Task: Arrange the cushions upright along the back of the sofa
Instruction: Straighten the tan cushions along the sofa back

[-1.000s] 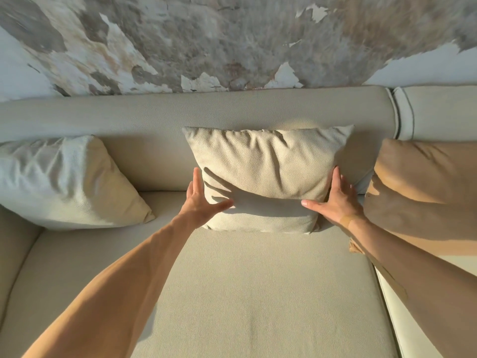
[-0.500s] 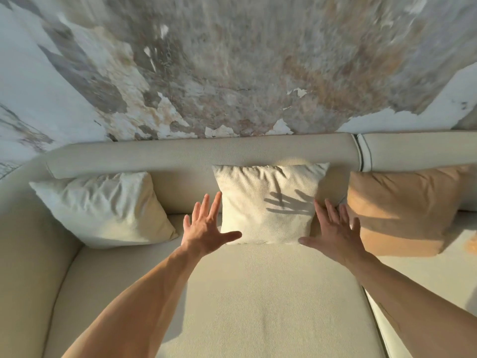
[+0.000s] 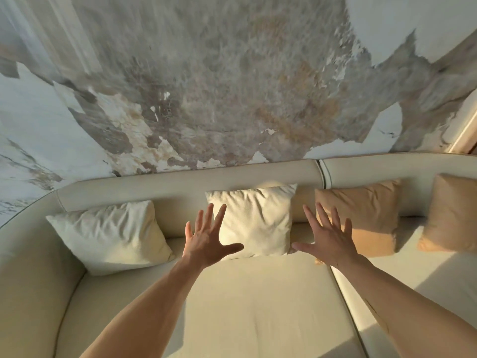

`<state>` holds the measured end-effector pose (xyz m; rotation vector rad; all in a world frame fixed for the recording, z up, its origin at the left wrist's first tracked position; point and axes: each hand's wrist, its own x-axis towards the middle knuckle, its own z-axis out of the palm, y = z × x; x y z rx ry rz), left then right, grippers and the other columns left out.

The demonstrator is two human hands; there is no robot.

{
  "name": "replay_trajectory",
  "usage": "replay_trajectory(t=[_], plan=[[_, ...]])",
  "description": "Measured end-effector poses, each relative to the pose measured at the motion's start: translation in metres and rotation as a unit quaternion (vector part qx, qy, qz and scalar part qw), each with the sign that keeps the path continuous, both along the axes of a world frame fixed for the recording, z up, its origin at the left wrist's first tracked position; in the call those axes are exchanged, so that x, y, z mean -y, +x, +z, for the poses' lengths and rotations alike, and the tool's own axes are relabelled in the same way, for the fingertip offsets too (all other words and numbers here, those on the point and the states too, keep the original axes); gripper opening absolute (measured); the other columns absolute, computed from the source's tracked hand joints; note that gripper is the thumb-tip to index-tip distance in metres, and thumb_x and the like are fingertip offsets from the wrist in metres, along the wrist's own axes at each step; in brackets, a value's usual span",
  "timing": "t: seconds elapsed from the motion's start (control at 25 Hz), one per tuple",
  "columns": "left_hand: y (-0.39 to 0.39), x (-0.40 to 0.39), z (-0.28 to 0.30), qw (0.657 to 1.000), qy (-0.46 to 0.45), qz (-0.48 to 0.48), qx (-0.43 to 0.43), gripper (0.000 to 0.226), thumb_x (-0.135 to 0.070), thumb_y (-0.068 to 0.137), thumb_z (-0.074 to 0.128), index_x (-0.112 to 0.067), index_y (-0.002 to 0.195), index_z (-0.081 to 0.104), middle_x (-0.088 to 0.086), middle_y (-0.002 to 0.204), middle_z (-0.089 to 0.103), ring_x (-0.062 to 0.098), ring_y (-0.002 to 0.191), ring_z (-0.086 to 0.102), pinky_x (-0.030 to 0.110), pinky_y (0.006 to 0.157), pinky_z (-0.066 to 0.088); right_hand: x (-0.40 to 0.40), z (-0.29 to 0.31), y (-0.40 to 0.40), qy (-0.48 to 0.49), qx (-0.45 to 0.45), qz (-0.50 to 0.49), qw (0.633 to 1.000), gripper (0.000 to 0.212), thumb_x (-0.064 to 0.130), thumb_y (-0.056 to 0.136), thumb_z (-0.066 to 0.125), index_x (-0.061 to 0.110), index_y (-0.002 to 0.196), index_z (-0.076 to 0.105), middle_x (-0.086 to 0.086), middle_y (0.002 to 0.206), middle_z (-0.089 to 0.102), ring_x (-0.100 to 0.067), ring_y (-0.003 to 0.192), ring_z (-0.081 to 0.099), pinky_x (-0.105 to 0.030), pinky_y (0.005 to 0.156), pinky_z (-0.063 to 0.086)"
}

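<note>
Cushions are standing upright along the sofa back, so the left hand and right hand, hovering open and empty, are best withdrawing without nudging the middle cushion.

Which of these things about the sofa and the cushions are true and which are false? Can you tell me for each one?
1. Four cushions show on the sofa. True.
2. The left hand is squeezing the middle cream cushion. False: both hands are open with fingers spread, holding nothing.
3. The middle cream cushion stands upright against the sofa back. True.
4. The two tan cushions are on the left side. False: they are on the right; the left cushion is cream.
5. The right hand holds a tan cushion. False: it is empty.
</note>
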<state>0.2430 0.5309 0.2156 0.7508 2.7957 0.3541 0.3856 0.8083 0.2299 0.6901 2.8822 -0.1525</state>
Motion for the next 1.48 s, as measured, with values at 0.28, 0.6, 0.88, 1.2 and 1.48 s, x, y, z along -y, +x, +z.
replay_trajectory(t=[0.28, 0.6, 0.88, 1.2, 1.48], plan=[[0.05, -0.082, 0.016, 0.999, 0.004, 0.029, -0.018, 0.115, -0.094, 0.063, 0.041, -0.047, 0.151, -0.015, -0.007, 0.164, -0.019, 0.022, 0.152, -0.01, 0.057, 0.119, 0.004, -0.108, 0.02, 0.065, 0.02, -0.005, -0.004, 1.0, 0.102, 0.082, 0.077, 0.041, 0.039, 0.152, -0.014, 0.005, 0.163, -0.014, -0.034, 0.149, -0.012, -0.061, 0.114, 0.006], [0.114, -0.19, 0.03, 0.997, 0.016, 0.074, -0.006, 0.114, -0.093, 0.063, 0.042, -0.048, 0.15, -0.016, -0.007, 0.164, -0.018, 0.021, 0.152, -0.008, 0.056, 0.119, 0.004, -0.249, 0.037, 0.138, 0.051, -0.003, -0.009, 0.999, 0.102, 0.087, 0.075, 0.031, 0.038, 0.153, -0.013, 0.002, 0.164, -0.012, -0.034, 0.149, -0.009, -0.061, 0.114, 0.01], [0.119, -0.24, 0.028, 0.999, 0.026, 0.039, 0.001, 0.113, -0.093, 0.064, 0.041, -0.049, 0.148, -0.02, -0.008, 0.163, -0.02, 0.02, 0.152, -0.01, 0.057, 0.119, 0.002, -0.279, 0.034, 0.165, 0.056, 0.005, -0.029, 0.998, 0.099, 0.086, 0.077, 0.028, 0.038, 0.152, -0.015, 0.001, 0.164, -0.008, -0.033, 0.15, -0.006, -0.061, 0.114, 0.01], [0.103, -0.265, 0.004, 1.0, 0.024, 0.001, 0.005, 0.12, -0.103, 0.051, 0.02, -0.047, 0.15, -0.018, -0.005, 0.164, -0.018, 0.025, 0.152, -0.009, 0.058, 0.119, 0.003, -0.3, 0.028, 0.173, 0.015, 0.002, -0.081, 0.997, 0.094, 0.085, 0.077, 0.032, 0.042, 0.153, -0.004, 0.002, 0.165, -0.002, -0.032, 0.15, -0.003, -0.061, 0.114, 0.011], [0.115, -0.308, -0.008, 0.998, 0.04, 0.043, 0.021, 0.129, -0.106, 0.042, 0.02, -0.047, 0.151, -0.016, -0.005, 0.165, -0.013, 0.025, 0.152, -0.005, 0.056, 0.119, 0.006, -0.368, 0.028, 0.156, -0.029, -0.008, -0.054, 0.998, 0.098, 0.081, 0.078, 0.038, 0.037, 0.153, -0.006, 0.002, 0.165, 0.001, -0.025, 0.15, 0.007, -0.057, 0.113, 0.019]])
